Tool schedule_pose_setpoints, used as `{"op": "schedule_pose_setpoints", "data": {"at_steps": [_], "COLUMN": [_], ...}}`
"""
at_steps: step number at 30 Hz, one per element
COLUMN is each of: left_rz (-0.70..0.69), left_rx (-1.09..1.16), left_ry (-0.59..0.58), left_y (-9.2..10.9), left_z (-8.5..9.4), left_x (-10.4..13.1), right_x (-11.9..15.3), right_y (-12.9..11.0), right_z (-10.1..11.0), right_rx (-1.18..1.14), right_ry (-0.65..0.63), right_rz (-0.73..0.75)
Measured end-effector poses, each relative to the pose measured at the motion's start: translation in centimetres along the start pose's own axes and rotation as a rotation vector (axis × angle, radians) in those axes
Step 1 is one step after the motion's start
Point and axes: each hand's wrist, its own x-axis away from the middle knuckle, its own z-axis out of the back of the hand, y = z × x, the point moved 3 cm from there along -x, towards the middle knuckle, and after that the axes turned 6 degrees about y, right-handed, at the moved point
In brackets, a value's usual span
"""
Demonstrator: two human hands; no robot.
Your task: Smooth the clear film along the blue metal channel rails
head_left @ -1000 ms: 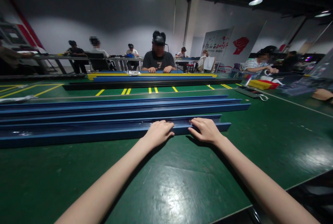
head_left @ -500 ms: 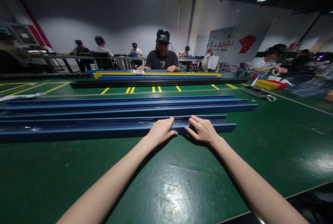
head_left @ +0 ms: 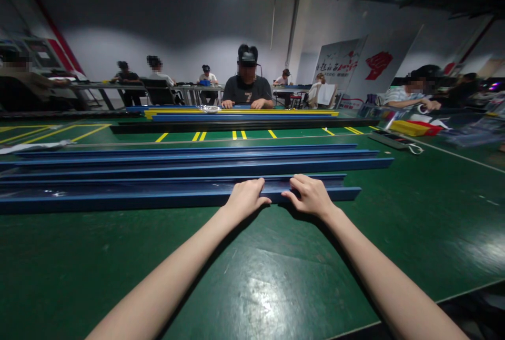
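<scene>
A long blue U-shaped channel (head_left: 130,200) lies across the green table in front of me, with clear, shiny film inside its trough. Near its right end, my left hand (head_left: 248,193) is closed over the near wall, thumb on the outside and fingers curled inside. A short gap to the right, my right hand (head_left: 310,193) grips the same channel with bent fingers, its thumb pointing left along the near wall. The fingertips of both hands are partly hidden inside the trough. Just behind lie more blue channels (head_left: 335,165), parallel to this one.
Farther back are a black strip (head_left: 244,126) and yellow strips (head_left: 240,112), before a seated person (head_left: 248,87) across the table. A dark phone-like device (head_left: 395,141) and a yellow tray (head_left: 408,128) sit to the right, near another person handling a roll.
My hands keep their hold on the channel with hardly any movement. The whole view has shifted slightly, so things appear a little farther right.
</scene>
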Motion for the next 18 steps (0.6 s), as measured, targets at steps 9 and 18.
{"op": "schedule_pose_setpoints", "data": {"at_steps": [9,18], "left_rz": [-0.006,0.003], "left_rx": [-0.018,-0.023], "left_ry": [0.023,0.021], "left_y": [0.3,0.2], "left_z": [0.1,-0.1], "left_x": [0.2,0.3], "right_x": [0.2,-0.3], "right_y": [0.1,0.3], "right_z": [-0.4,-1.5], "right_rx": [0.049,0.141], "right_ry": [-0.01,-0.016], "right_rz": [-0.034,-0.264]}}
